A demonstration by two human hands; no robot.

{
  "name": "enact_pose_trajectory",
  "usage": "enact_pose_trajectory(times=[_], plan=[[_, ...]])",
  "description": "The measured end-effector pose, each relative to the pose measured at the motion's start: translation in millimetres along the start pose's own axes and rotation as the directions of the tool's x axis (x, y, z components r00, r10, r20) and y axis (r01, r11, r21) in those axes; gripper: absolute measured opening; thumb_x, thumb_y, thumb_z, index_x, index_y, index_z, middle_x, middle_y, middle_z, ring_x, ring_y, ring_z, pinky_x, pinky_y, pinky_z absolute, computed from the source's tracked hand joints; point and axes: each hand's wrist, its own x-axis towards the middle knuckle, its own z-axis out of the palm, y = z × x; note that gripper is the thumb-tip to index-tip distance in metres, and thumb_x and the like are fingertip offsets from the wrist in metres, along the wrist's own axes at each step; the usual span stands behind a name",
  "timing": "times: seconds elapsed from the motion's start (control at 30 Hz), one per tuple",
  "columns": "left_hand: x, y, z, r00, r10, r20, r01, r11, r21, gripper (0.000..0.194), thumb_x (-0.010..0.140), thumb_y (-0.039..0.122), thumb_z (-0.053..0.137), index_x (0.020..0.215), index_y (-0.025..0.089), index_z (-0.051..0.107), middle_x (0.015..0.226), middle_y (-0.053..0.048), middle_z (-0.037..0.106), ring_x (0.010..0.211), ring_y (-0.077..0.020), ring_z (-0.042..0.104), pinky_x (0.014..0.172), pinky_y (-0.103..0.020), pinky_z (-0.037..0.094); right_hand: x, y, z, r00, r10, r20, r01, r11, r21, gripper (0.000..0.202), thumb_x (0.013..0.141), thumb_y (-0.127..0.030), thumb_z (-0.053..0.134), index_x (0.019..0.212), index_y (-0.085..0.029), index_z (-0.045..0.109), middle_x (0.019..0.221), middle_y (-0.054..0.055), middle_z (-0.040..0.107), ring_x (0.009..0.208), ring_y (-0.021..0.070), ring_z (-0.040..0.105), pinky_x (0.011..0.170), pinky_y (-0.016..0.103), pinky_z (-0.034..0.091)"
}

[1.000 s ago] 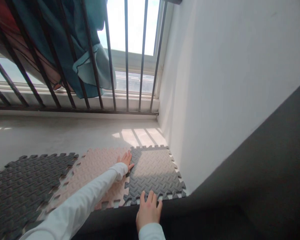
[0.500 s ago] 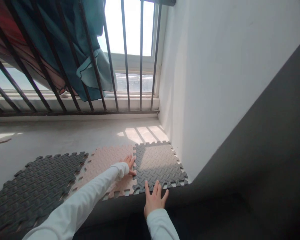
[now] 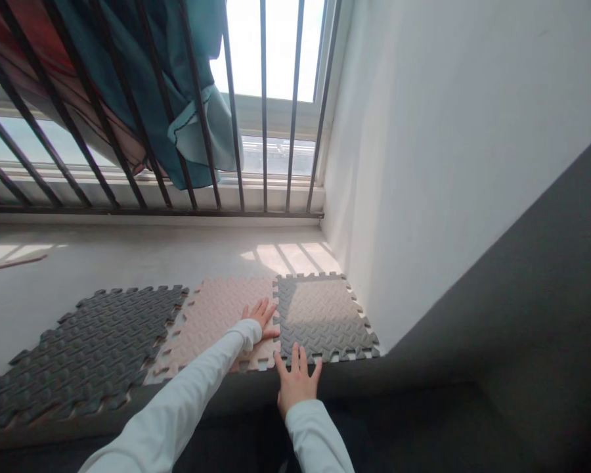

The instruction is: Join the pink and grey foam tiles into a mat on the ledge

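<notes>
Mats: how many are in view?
3: a dark mat at left, a pink mat in the middle, a grey mat at right. More may lie beyond the left edge.

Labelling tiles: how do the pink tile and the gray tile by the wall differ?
The pink tile is pale, the gray tile dark. Bright sun falls on much of the gray tile, but not the pink tile. The left hand is over the pink tile, the right hand at the gray tile's near edge. Both have toothed edges and raised patterns.
</notes>
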Motion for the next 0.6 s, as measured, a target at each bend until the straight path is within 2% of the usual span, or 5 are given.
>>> enact_pose_trajectory(times=[0.13,0.23,0.33,0.5,0.6], plan=[[-18.2,8.9,4.9,0.998,-0.049,-0.029,0.048,0.998,-0.033,0.072,0.074,0.055,0.035,0.136,0.024,0.016,0.146,-0.006,0.006,0.132,-0.0262,0.008,0.101,-0.058,0.011,4.1,-0.7,-2.1,1.0,0.015,0.022,-0.014,0.999,-0.05,0.052,0.076,-0.03,0.051,0.124,-0.044,0.035,0.141,0.01,0.024,0.128,0.0256,0.02,0.094,0.063,0.002],[-48.8,-0.4,12.6,0.996,-0.081,-0.037,0.078,0.995,-0.054,0.069,0.076,0.051,0.032,0.137,0.024,0.015,0.145,-0.005,0.011,0.132,-0.0249,0.012,0.101,-0.055,0.014,3.3,1.1,0.3,1.0,0.018,0.007,-0.018,0.997,-0.073,0.058,0.074,-0.03,0.054,0.125,-0.046,0.03,0.142,0.007,0.021,0.129,0.025,0.018,0.094,0.062,0.006],[-93.9,-41.1,24.8,0.965,-0.251,-0.08,0.248,0.967,-0.053,0.068,0.076,0.047,0.034,0.137,0.023,0.015,0.145,-0.004,0.013,0.132,-0.0238,0.013,0.103,-0.052,0.013,2.0,0.0,6.7,0.999,0.018,-0.034,-0.022,0.994,-0.106,0.062,0.075,-0.026,0.051,0.128,-0.044,0.024,0.142,0.009,0.022,0.128,0.0257,0.019,0.093,0.063,0.007],[-175.2,-139.6,54.0,0.806,-0.551,-0.218,0.557,0.83,-0.038,0.066,0.073,0.038,0.04,0.135,0.019,0.025,0.144,-0.007,0.016,0.131,-0.0272,0.013,0.105,-0.048,0.015,4.0,-8.0,13.6,0.997,0.014,-0.076,-0.03,0.978,-0.209,0.055,0.08,-0.018,0.039,0.128,-0.044,0.026,0.14,0.012,0.026,0.127,0.0299,0.021,0.089,0.065,0.007],[-203.0,-168.8,64.8,0.805,-0.552,-0.217,0.565,0.825,-0.002,0.066,0.071,0.031,0.045,0.134,0.024,0.026,0.145,-0.004,0.016,0.131,-0.028,0.014,0.104,-0.044,0.019,6.6,-12.7,7.6,0.998,0.036,-0.047,-0.047,0.967,-0.252,0.053,0.08,-0.018,0.039,0.127,-0.042,0.03,0.138,0.013,0.03,0.125,0.0316,0.024,0.09,0.064,0.005]])
